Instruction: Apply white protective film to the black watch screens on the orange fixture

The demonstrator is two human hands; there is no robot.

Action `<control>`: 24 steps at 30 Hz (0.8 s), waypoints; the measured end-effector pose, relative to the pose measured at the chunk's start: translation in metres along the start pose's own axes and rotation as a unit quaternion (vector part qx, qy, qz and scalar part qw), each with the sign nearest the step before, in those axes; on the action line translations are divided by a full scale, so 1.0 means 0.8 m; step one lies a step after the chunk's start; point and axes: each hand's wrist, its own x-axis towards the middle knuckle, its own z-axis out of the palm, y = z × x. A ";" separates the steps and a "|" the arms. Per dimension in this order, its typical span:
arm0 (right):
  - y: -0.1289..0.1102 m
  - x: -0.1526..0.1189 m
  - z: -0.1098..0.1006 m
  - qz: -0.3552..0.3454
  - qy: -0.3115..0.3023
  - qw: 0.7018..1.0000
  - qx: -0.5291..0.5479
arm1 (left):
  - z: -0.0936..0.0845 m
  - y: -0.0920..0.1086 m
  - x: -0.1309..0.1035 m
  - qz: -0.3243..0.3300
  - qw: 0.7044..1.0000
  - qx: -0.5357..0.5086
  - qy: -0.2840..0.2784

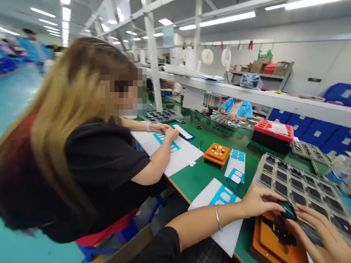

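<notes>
Between the fingertips of my left hand [259, 202] and my right hand [319, 228] is a small glossy black part [287, 210]. It has a rounded shape with a dark greenish sheen; I cannot make out its exact kind. Both hands pinch it from opposite sides. Just below them stands an orange fixture [264, 243] with black pieces on its top, partly hidden by my right hand. Behind the hands lies a clear plastic tray [259, 175] with rows of dark parts in its pockets.
White foam sheet [197, 199] with blue adhesive film lies left of my forearm. Farther off are another orange fixture [216, 153], a sticker sheet [236, 164] and a red tray [274, 130]. A co-worker [104, 153] sits close on the left, hands over a foam sheet. A bottle [338, 170] stands right.
</notes>
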 end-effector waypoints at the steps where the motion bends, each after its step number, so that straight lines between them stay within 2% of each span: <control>1: -0.013 0.002 -0.002 0.023 -0.006 1.000 -0.016 | 0.002 0.004 -0.002 -0.016 1.000 -0.017 0.017; 4: -0.047 0.013 -0.005 0.033 0.020 0.998 -0.049 | 0.008 0.016 -0.010 -0.061 0.996 -0.038 0.053; 6: -0.058 0.020 -0.004 0.036 0.031 0.997 -0.067 | 0.011 0.023 -0.013 -0.105 0.991 -0.057 0.065; 10: -0.060 0.024 -0.001 0.024 0.018 0.998 -0.061 | 0.006 0.031 -0.011 -0.185 0.977 -0.090 0.049; 13: -0.060 0.022 -0.002 0.034 0.000 0.999 -0.035 | 0.000 0.037 -0.011 -0.203 0.976 -0.072 0.018; 16: -0.055 0.020 -0.006 0.079 -0.047 0.995 0.027 | -0.010 0.044 -0.009 -0.165 0.986 -0.003 -0.022; 18: -0.048 0.021 -0.013 0.110 -0.097 0.986 0.081 | -0.019 0.048 -0.008 -0.107 0.993 0.043 -0.036; 21: -0.037 0.025 -0.025 0.155 -0.169 0.963 0.142 | -0.032 0.050 -0.006 0.002 0.995 0.095 -0.014; 24: -0.035 0.031 -0.034 0.183 -0.216 0.941 0.185 | -0.039 0.048 -0.004 0.067 0.988 0.138 0.002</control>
